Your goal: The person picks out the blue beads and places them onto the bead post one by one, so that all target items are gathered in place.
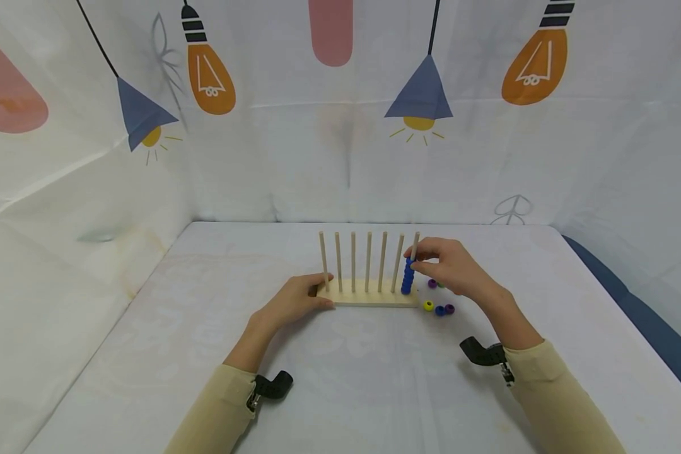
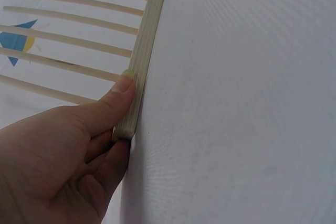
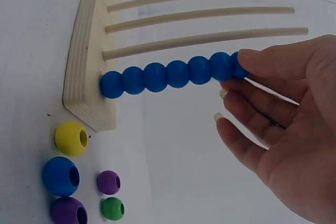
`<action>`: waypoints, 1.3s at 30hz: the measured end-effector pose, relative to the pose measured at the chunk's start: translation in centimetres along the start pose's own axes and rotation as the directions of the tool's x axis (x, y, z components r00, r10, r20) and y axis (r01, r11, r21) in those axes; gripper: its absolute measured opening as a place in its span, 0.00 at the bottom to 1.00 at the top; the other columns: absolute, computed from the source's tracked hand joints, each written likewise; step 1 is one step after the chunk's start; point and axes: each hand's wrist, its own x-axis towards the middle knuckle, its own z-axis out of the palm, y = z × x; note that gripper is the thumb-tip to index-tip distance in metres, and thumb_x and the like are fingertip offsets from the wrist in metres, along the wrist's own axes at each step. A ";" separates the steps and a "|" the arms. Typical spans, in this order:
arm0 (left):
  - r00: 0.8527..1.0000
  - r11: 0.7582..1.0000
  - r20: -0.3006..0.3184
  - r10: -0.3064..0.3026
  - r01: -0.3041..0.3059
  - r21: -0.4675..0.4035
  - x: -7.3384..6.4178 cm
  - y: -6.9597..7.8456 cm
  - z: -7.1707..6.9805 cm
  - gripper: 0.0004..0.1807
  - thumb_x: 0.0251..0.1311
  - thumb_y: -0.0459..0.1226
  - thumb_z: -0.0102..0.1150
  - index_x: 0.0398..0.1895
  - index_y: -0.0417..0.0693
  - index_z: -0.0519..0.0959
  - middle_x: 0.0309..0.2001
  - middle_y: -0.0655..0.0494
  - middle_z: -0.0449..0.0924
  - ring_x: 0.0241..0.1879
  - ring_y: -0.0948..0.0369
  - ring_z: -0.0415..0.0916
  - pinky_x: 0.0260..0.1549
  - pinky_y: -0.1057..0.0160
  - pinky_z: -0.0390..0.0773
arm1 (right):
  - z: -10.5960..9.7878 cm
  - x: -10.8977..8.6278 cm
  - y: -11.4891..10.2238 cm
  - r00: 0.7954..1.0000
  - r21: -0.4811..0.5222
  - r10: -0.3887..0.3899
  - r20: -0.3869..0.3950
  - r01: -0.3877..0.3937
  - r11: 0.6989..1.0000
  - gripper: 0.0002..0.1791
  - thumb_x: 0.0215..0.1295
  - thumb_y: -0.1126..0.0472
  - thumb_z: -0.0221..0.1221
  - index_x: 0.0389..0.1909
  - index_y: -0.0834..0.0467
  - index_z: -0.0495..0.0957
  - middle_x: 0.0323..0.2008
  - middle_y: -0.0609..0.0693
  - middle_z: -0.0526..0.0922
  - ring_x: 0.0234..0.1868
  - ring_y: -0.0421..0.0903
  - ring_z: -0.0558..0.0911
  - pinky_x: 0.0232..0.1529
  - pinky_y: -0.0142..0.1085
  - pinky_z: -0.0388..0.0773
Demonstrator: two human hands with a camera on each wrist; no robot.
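A wooden peg board (image 1: pixel 374 301) with a row of upright pegs stands on the table. My left hand (image 1: pixel 297 299) grips its left end, the thumb (image 2: pixel 118 95) against the base's front edge and the other fingers around the end. Blue beads (image 3: pixel 155 77) are stacked on the rightmost peg. At the top of that stack, my right hand (image 1: pixel 456 268) pinches the uppermost blue bead (image 3: pixel 239 65), which is partly hidden by the thumb. The other pegs (image 1: pixel 368 261) carry no beads.
Right of the board lie loose beads on the white table (image 1: pixel 340 391): a yellow bead (image 3: pixel 71 138), a blue bead (image 3: pixel 60 177), two purple ones, the smaller-looking purple bead (image 3: pixel 108 182) beside a green bead (image 3: pixel 113 209). A printed white cloth (image 1: pixel 295 157) hangs behind.
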 end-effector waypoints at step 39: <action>1.000 1.000 -0.006 0.017 -0.017 0.000 0.2 -0.3 0.0 0.35 0.58 0.48 0.69 0.69 0.55 0.72 0.70 0.58 0.71 0.73 0.57 0.64 0.71 0.53 0.65 | -1.6 -0.9 3.8 0.927 -0.045 0.097 0.363 -0.087 0.995 0.12 0.62 0.69 0.61 0.46 0.60 0.84 0.45 0.54 0.87 0.46 0.48 0.82 0.46 0.44 0.82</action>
